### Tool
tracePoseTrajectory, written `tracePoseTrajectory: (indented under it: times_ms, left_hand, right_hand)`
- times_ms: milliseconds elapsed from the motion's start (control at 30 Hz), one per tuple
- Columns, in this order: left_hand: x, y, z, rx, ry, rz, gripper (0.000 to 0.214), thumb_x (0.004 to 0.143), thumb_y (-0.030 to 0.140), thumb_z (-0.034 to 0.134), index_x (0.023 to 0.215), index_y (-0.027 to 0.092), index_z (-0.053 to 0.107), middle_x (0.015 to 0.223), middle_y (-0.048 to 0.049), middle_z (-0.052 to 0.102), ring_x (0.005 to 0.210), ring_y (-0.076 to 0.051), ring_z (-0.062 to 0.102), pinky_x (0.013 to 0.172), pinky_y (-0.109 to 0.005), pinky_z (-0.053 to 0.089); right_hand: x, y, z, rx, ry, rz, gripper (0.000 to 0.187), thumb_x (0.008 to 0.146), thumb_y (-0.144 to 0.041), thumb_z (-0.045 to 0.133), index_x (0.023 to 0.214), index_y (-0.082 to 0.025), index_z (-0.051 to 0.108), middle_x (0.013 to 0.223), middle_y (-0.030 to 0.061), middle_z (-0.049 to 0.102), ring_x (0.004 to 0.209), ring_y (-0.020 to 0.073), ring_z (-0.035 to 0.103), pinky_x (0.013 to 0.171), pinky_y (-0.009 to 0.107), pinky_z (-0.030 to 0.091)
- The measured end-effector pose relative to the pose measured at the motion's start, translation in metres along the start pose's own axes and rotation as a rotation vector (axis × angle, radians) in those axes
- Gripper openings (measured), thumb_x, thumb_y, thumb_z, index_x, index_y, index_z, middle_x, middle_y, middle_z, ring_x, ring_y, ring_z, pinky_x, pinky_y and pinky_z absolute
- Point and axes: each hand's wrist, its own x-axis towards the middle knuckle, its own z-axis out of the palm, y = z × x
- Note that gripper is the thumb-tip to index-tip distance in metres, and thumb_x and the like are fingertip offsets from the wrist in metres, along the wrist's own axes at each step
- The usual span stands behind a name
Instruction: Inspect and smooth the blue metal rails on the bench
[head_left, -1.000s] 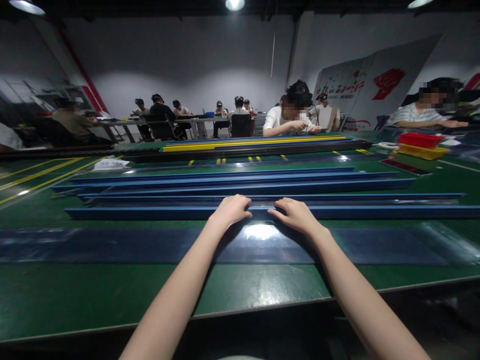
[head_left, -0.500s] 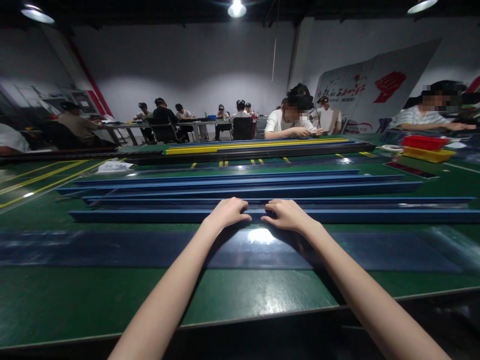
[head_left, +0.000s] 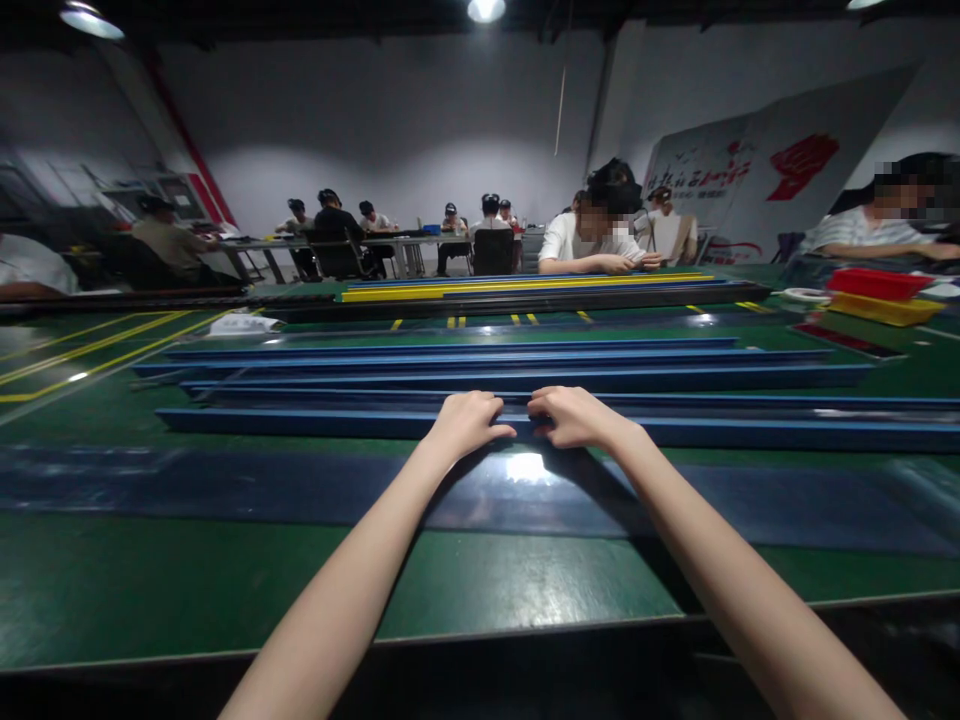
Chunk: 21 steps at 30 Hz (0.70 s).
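Closer together than a second ago, my left hand [head_left: 469, 422] and right hand [head_left: 576, 415] arch over the long, smooth-walled blue channel [head_left: 300, 423] on the green bench [head_left: 187, 590], fingers [head_left: 551, 400] curled; whether they grip it I can't tell. Nearer me lies a flat, glossy strip [head_left: 225, 487]; far right, a red tray [head_left: 877, 284] sits on a yellow tray [head_left: 885, 310].

Front blue channel [head_left: 787, 434] — right end cut off; banner lettering [head_left: 697, 180] — blurred.
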Motion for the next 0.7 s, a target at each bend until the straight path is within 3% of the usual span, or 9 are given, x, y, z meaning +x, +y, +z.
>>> tracePoseTrajectory:
  times_ms: [267,700]
  left_hand:
    - [-0.005,-0.002,0.013,0.043,0.101,-0.017,0.041,0.078,0.057,0.050,0.081,0.017,0.061,0.087,-0.0051,0.065,0.084,-0.019,0.058,0.068,-0.027,0.039]
    - [-0.011,0.003,0.019,0.040,0.157,-0.023,0.044,0.082,0.057,0.043,0.086,0.016,0.058,0.090,-0.0076,0.062,0.086,-0.020,0.055,0.069,-0.029,0.034]
  right_hand:
    - [-0.004,0.000,0.012,0.016,0.058,0.011,0.008,0.076,-0.019,0.050,0.081,-0.018,0.057,0.091,0.0053,0.059,0.081,0.0164,0.056,0.057,0.024,0.029]
    - [-0.012,-0.004,0.005,0.017,0.045,0.061,0.010,0.078,-0.018,0.049,0.082,-0.017,0.059,0.092,0.0067,0.057,0.079,0.0159,0.056,0.059,0.024,0.030]
